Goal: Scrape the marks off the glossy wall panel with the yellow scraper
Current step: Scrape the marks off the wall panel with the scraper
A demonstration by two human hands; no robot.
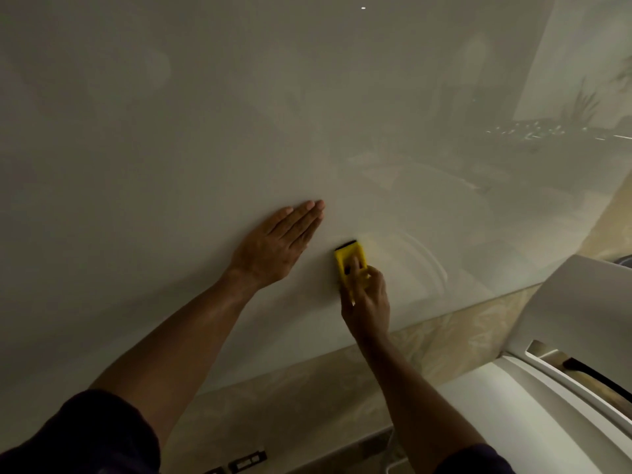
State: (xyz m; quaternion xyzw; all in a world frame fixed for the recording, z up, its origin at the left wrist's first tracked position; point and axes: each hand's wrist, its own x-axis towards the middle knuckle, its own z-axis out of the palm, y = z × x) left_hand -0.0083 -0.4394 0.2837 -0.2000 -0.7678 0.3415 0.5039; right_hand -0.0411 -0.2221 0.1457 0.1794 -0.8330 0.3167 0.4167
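Our left hand (273,248) lies flat on the panel (205,114). Our right hand (367,302) holds the scraper (349,260); we should push it flat and gently.

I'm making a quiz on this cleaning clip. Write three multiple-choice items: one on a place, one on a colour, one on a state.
1. Where is the left hand?
A. flat on the wall panel
B. on the scraper
C. hanging down

2. What colour is the scraper?
A. red
B. yellow
C. blue

3. How does the right hand stand?
A. fingers spread wide
B. gripping the scraper
C. out of view

Answers: 1 A, its straight fingers lie against the panel left of the scraper; 2 B, its body is yellow with a dark edge on top; 3 B, its fingers curl round the scraper's lower part.
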